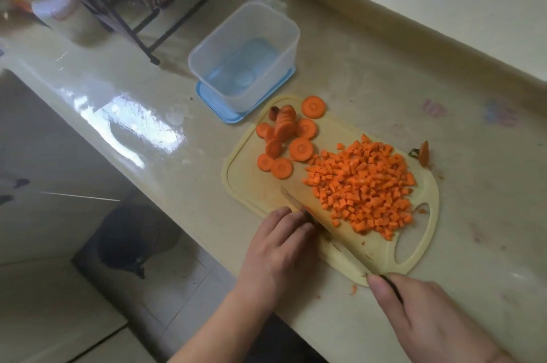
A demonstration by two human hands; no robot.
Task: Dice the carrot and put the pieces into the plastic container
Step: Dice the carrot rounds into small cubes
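Right hand (426, 315) closed round knife (322, 229) handle; left hand (284, 247) w/ fingers resting on blade spine. Diced carrot (364, 188) heaped on cutting board (245, 185), light, loose, prob. scatters: scoop w/ blade. Carrot rounds (284, 137) stiff, roll-prone. Plastic container (245, 58) empty on bench.

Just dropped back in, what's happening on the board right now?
A person is dicing carrot. The right hand holds the knife by its handle, and the left hand rests on the blade near the tip. A big pile of diced carrot sits on the cutting board, with carrot slices still uncut. The plastic container holds no carrot yet.
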